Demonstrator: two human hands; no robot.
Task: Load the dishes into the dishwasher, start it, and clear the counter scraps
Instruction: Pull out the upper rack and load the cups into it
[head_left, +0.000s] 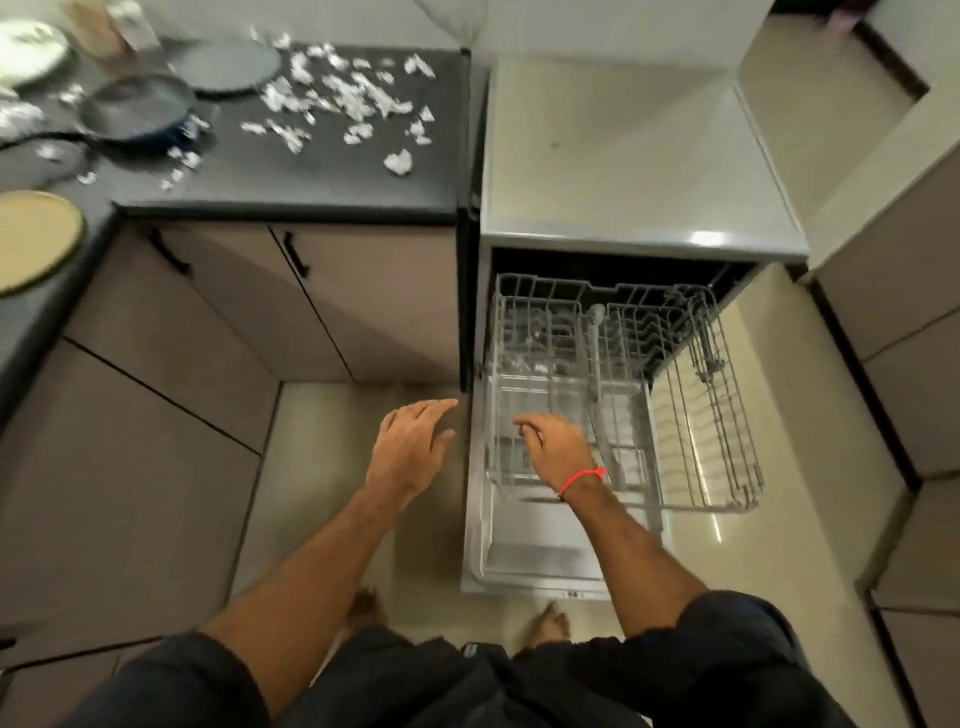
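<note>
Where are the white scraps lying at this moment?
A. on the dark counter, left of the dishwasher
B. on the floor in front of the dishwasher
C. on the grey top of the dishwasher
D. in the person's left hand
A: the white scraps lie spread over the dark counter, left of the dishwasher, whose grey top carries none, and the left hand holds nothing.

Kitchen corner w/ beige cabinets and pale floor

The floor was of glossy cream tiles, w/ a bright streak of light reflected at the right. Beige lower cabinets w/ black handles stood under a black countertop that turned the corner at left. More beige cabinet fronts lined the right side. At the top a pale wall was seen, somewhat blurred.
</note>
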